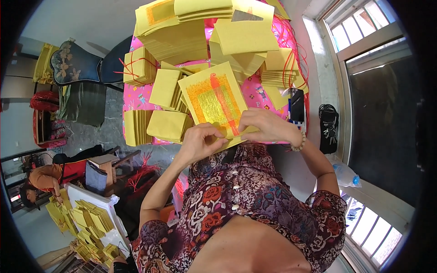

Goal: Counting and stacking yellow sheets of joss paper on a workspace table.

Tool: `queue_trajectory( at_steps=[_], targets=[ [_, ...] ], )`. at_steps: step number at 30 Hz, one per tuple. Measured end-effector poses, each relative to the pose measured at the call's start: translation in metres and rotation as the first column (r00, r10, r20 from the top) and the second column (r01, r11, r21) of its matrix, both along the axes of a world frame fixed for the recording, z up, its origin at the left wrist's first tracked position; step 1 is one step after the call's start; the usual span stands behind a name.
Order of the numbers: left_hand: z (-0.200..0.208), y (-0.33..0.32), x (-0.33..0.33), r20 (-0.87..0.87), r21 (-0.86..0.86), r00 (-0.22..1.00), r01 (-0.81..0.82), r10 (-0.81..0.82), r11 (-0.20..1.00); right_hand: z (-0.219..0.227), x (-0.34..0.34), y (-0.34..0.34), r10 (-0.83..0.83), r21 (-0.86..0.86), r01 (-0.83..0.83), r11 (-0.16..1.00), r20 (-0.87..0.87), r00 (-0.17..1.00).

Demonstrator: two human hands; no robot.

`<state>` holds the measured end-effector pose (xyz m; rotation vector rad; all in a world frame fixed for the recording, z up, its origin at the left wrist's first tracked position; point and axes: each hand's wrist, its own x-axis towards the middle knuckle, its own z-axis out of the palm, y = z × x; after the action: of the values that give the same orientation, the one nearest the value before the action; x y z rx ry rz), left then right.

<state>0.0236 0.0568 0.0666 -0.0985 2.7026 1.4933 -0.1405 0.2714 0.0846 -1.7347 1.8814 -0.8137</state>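
Observation:
A yellow paper sheet (214, 98) with a gold foil square and a red printed figure lies in front of me on the pink table (136, 98). My left hand (202, 139) pinches its near left edge. My right hand (264, 125), a bead bracelet on its wrist, grips the near right edge and folds it over. Both hands meet at the sheet's bottom edge, close to my floral shirt.
Stacks of folded yellow paper (168, 125) cover the table, some tied with red string (132, 68). A black phone (297, 104) lies at the right edge. Another person (43, 179) sits lower left beside more yellow stacks (91, 218). Windows stand on the right.

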Motion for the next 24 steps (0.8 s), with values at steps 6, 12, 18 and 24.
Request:
queue_trajectory(
  at_steps=[6, 12, 18, 24],
  targets=[
    [-0.008, -0.008, -0.004, 0.174, 0.213, 0.984, -0.065, 0.028, 0.975, -0.010, -0.010, -0.003, -0.059, 0.064, 0.044, 0.997, 0.247, 0.967],
    [-0.015, -0.010, -0.004, 0.185, 0.244, 0.982, -0.084, 0.038, 0.966, -0.014, -0.011, -0.005, -0.091, 0.086, 0.067, 0.994, 0.311, 0.946],
    [-0.014, -0.009, -0.005, 0.205, 0.239, 0.978, -0.091, 0.041, 0.967, -0.015, -0.011, -0.006, -0.085, 0.099, 0.054, 0.994, 0.347, 0.934],
    [-0.016, -0.008, -0.005, 0.203, 0.231, 0.978, -0.103, 0.055, 0.967, -0.014, -0.010, -0.006, -0.100, 0.100, 0.072, 0.992, 0.307, 0.947]
  ],
)
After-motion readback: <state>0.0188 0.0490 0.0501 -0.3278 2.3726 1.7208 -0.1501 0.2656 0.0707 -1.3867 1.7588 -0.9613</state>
